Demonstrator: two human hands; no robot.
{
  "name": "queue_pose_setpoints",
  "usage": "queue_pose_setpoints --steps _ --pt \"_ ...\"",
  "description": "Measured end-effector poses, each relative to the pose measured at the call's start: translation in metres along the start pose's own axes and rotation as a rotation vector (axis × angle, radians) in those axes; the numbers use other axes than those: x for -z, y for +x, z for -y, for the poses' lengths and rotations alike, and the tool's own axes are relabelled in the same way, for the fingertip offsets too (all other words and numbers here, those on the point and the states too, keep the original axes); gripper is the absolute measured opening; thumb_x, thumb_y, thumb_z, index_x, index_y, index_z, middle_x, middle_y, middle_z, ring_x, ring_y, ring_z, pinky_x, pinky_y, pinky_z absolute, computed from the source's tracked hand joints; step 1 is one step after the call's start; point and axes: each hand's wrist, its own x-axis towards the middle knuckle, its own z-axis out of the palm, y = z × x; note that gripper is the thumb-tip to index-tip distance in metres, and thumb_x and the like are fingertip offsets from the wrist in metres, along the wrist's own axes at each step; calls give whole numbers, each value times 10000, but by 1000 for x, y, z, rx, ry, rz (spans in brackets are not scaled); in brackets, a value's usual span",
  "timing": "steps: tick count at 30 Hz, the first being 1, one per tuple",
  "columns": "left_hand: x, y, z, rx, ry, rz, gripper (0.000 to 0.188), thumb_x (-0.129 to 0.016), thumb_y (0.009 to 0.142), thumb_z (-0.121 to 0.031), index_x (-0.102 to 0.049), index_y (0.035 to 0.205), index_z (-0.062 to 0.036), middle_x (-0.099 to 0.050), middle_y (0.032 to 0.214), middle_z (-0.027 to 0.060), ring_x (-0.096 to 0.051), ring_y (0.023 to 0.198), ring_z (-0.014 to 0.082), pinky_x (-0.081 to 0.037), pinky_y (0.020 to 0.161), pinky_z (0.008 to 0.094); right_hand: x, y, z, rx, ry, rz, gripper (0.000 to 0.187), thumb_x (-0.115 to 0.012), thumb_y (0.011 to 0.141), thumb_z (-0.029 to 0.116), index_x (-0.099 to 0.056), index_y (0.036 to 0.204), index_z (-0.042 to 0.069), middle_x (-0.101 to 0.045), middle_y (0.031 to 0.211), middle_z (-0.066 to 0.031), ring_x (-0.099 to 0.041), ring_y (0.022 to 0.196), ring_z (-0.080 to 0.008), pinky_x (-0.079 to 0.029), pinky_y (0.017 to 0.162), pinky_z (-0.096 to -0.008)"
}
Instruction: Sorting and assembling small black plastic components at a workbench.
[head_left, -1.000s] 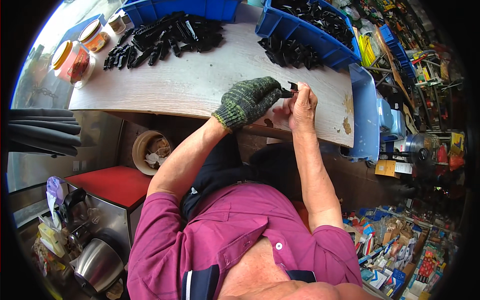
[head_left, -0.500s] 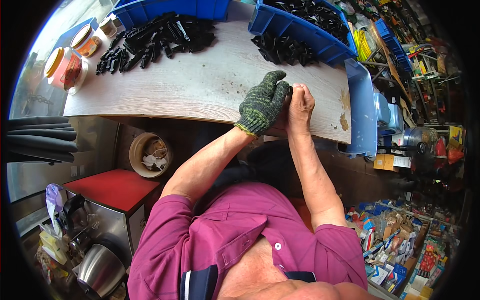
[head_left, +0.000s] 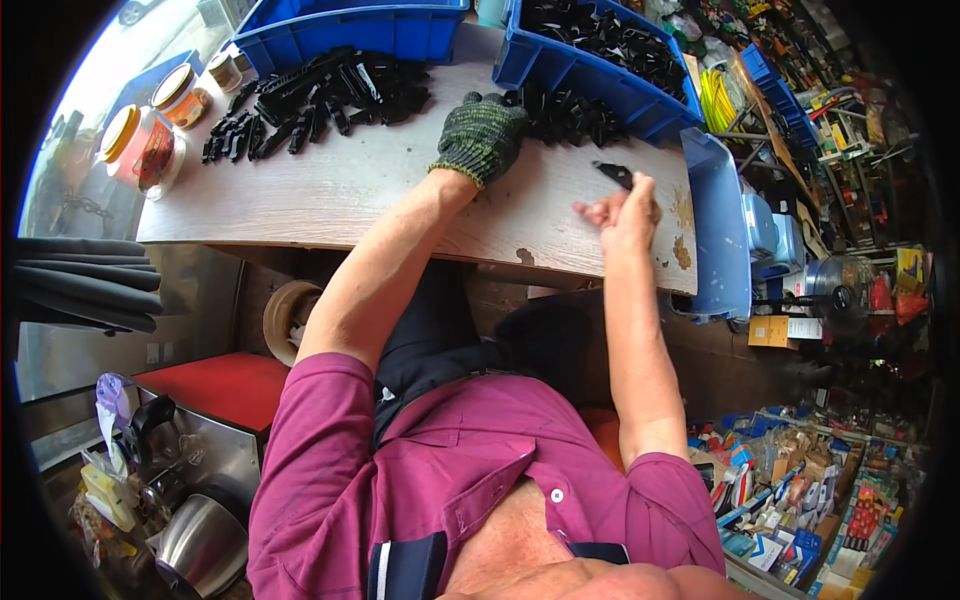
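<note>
My left hand [head_left: 482, 132], in a dark green knitted glove, is at the left edge of the right-hand pile of black plastic parts [head_left: 580, 120]. Its fingers are curled, and whatever they grip is hidden. Over the table to the right, my bare right hand [head_left: 630, 215] is slightly blurred. Between its thumb and fingers a small black plastic part [head_left: 614, 175] sticks out toward the pile. A second, wider heap of black plastic parts [head_left: 320, 100] lies at the back left of the pale wood-grain table [head_left: 390, 190].
Blue crates [head_left: 350, 35] stand behind the heaps; the right one [head_left: 640, 95] is full of black parts. Lidded jars [head_left: 135, 150] line the left end. A light blue plastic bin [head_left: 715, 230] borders the right edge. Below are a waste bucket [head_left: 280, 320] and a red-topped cabinet [head_left: 215, 390].
My hands have come apart. The left moved forward and left to the right-hand pile; the right moved slightly right and toward me, with the black part now showing in it.
</note>
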Motion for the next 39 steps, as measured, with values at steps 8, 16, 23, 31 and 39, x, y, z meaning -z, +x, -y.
queue_pose_setpoints --steps 8,16,23,31,39 --pt "-6 -12 -5 92 -213 -70 164 -605 869 -193 -701 951 -87 -684 1009 181 -642 959 408 -527 817 515 52 56 40 112 -42 -276 415 -626 902 379 -554 1086 13 -402 518 -70 -566 607 -258 -560 772 -684" --pt "-1 -39 -31 149 -829 48 362 -626 955 -356 -720 1105 -40 -708 1041 199 -658 985 393 -518 864 439 -1 7 -19 71 -241 586 318 -762 890 369 -694 951 64 -530 590 16 -522 508 -112 -483 495 -289" --pt "7 -62 -52 101 -764 -18 283 -657 936 -300 -677 1075 -54 -704 957 169 -678 900 368 -530 792 436 -11 -7 -42 257 -240 534 270 -701 960 364 -736 945 97 -560 621 92 -367 448 -16 -261 415 -209" --pt "5 -62 -41 37 -602 10 315 -692 874 -302 -650 1089 -76 -699 959 169 -673 900 383 -533 754 490 -15 -26 -36 270 -392 549 393 -639 984 389 -610 732 90 -338 601 109 -256 512 -28 -183 469 -267" --pt "44 -55 40 102 174 -270 402 -666 875 -316 -627 1215 -106 -625 1229 134 -567 1128 366 -487 893 510 -18 -35 -38 126 -250 500 352 -564 1004 364 -537 815 69 -345 489 39 -378 410 -103 -478 425 -309"
